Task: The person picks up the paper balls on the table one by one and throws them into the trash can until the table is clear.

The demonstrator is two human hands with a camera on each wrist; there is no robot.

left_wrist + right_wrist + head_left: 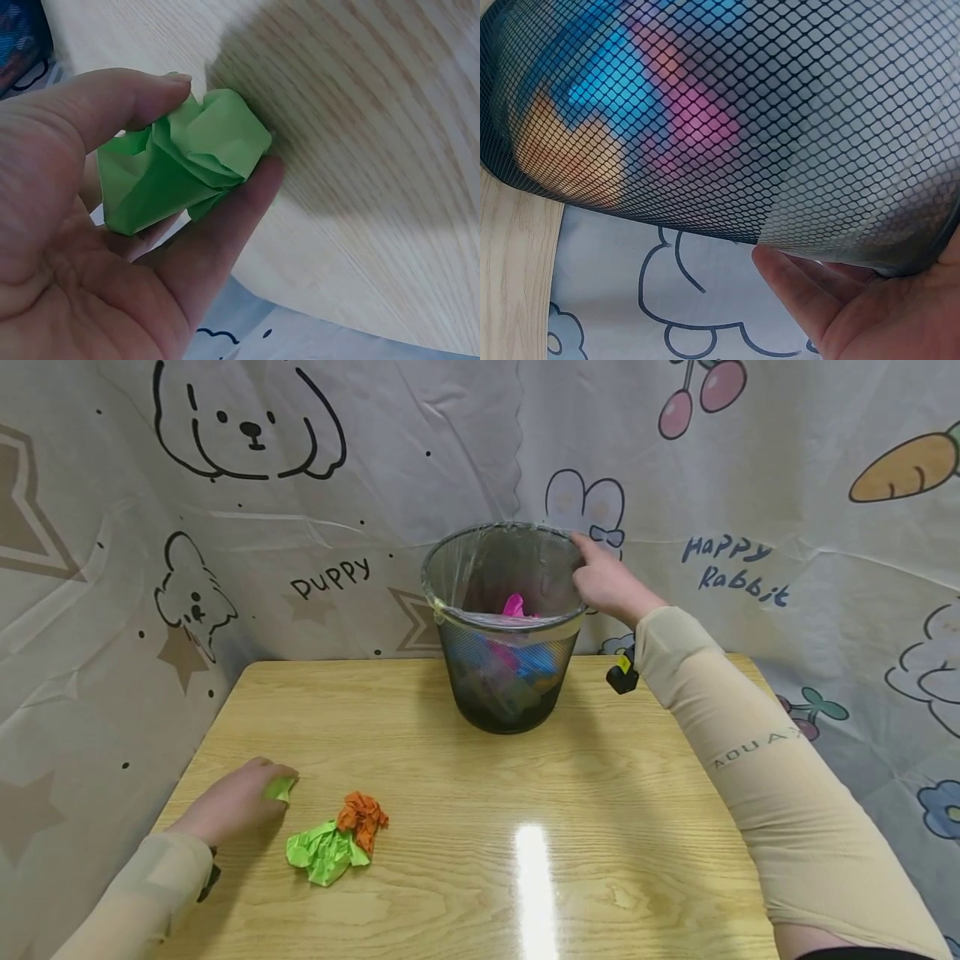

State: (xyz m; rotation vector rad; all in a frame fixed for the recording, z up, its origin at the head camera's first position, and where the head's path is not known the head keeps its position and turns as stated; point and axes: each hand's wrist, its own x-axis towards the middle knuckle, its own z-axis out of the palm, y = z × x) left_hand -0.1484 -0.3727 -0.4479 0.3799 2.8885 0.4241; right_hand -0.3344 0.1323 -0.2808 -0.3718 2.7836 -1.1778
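In the left wrist view, my left hand [238, 800] pinches a crumpled piece of green paper [187, 161] between thumb and fingers, low over the table at its left side. To the right of this hand lie a larger crumpled light-green paper [327, 852] and a crumpled orange paper [363, 820], the two touching. My right hand [611, 581] holds the right side of a black mesh wastebasket [510, 681] at its rim. In the right wrist view its fingers [795, 289] lie along the outside of the mesh.
The wastebasket stands upright at the back of the wooden table [450, 827], lined with a clear plastic bag [480, 568]. Inside are pink paper [513, 605] and blue and orange pieces seen through the mesh. A printed curtain [337, 527] hangs behind the table.
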